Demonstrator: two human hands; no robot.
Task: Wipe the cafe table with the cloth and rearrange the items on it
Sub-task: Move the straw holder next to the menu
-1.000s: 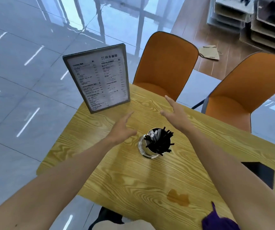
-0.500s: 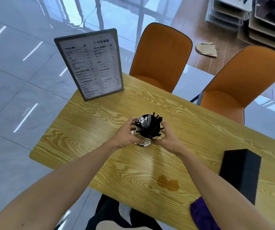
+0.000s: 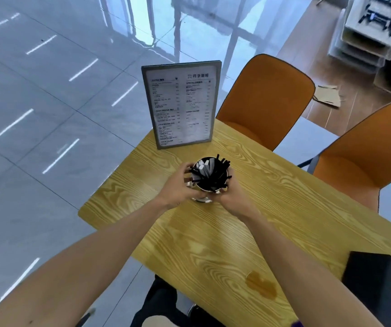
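Note:
A shiny metal cup (image 3: 209,175) full of black stirrers and white packets stands near the far left part of the yellow wooden table (image 3: 284,208). My left hand (image 3: 178,187) grips its left side and my right hand (image 3: 231,193) its right side. Beyond the cup, a framed menu stand (image 3: 181,103) stands upright at the table's far corner. A brown liquid spill (image 3: 260,283) lies on the near part of the table. A sliver of the purple cloth (image 3: 296,324) shows at the bottom edge, mostly hidden by my right arm.
A black box (image 3: 376,277) sits on the table at the right. Two orange chairs (image 3: 267,100) (image 3: 366,156) stand along the far side. Glossy grey floor lies off the table's left edge. Cardboard and shelves are at the far right.
Both hands came down from open above the table and closed around the cup. The cup now sits nearer the menu stand. The view shifted, so the cloth is almost out of frame.

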